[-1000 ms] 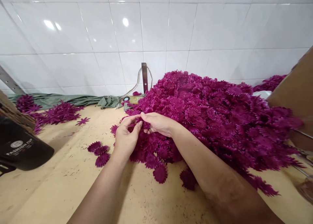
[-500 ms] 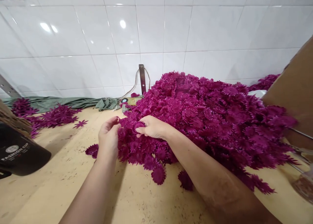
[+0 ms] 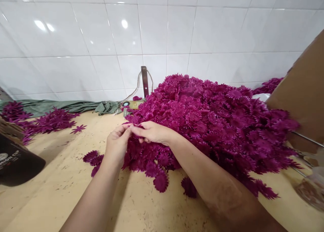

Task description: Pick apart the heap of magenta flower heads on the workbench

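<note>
A big heap of magenta fabric flower heads point(image 3: 215, 120) lies on the tan table point(image 3: 63, 188) against the white tiled wall. My left hand point(image 3: 117, 144) and my right hand point(image 3: 152, 132) meet at the heap's left edge, fingertips pinched together on a magenta flower piece point(image 3: 134, 125) between them. Both hands are closed in a pinch. Three loose flower heads point(image 3: 92, 157) lie on the table just left of my left wrist, and others point(image 3: 160, 181) rest under my right forearm.
A black cup point(image 3: 15, 163) with white lettering lies at the left edge. Flatter purple petal pieces point(image 3: 50, 120) are scattered at the back left beside a green cloth point(image 3: 76, 105). A brown cardboard panel point(image 3: 303, 93) stands at the right, a clear container point(image 3: 310, 188) below it.
My left hand drew away to the left half a second ago, then came back to meet the right hand's fingertips. The view has shifted slightly to the right.
</note>
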{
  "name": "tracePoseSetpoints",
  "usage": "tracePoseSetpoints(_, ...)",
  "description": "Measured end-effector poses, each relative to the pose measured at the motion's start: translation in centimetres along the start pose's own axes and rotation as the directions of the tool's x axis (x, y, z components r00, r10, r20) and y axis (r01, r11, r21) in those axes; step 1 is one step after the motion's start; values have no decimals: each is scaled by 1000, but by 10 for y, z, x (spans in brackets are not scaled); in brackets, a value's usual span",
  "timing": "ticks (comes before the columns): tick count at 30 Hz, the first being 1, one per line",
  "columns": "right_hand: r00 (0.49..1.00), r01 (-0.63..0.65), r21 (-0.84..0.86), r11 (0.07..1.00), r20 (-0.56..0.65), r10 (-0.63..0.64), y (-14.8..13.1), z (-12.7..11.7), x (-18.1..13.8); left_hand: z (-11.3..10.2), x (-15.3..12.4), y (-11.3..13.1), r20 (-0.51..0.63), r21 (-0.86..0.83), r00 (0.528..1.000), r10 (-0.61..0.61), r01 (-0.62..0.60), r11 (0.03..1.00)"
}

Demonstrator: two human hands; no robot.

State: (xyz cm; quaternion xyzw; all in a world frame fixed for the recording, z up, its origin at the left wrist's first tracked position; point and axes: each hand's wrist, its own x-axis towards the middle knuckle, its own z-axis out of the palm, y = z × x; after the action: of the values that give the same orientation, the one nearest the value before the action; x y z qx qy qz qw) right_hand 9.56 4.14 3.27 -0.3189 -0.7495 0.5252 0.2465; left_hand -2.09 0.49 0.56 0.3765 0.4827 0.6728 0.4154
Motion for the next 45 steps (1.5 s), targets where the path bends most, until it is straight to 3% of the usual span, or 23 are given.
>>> tracePoseSetpoints(2,997,56,-23,998,53,-55,-2,1,-2,-1,3,1,-70,-126,995,-72,63,990)
tracePoseSetpoints(7,998,12,-123,992,57,-5,-7,2,-5,-13,15,5,-285,-259,945,-162,87,962)
tracePoseSetpoints(11,993,24,-203,979,-105,-46,-6,1,-2,-19,19,4,-389,-61,919,67,-98,993)
tracePoseSetpoints(14,971,18,-167,986,-233,-57,-5,0,0,-16,15,2,-315,131,923,220,-187,974)
tracePoseSetpoints(21,911,-82,-252,964,-412,-30,-1,-4,4,-10,6,2,-151,170,972,179,-153,974)
tracePoseSetpoints(25,913,-68,-242,968,-405,-37,6,-4,8,-4,1,-1,13,150,986,167,-167,974)
tracePoseSetpoints(28,943,-17,-116,993,-331,-23,4,-2,8,-1,0,-6,131,141,978,163,-182,973)
tracePoseSetpoints(31,973,-7,58,998,-232,20,-3,2,5,-1,2,-9,111,188,971,210,-228,955)
tracePoseSetpoints(33,982,-31,79,996,-181,45,-5,3,3,-3,4,-9,89,234,962,258,-272,933)
tracePoseSetpoints(38,967,-44,-94,995,-253,19,5,4,8,-3,2,-7,147,269,954,262,-293,918)
tracePoseSetpoints(42,955,-70,-239,968,-296,-4,11,1,12,-1,-2,-2,157,184,970,188,-216,959)
tracePoseSetpoints(45,953,-55,-217,975,-303,-13,7,1,9,1,-4,-1,148,106,982,117,-134,985)
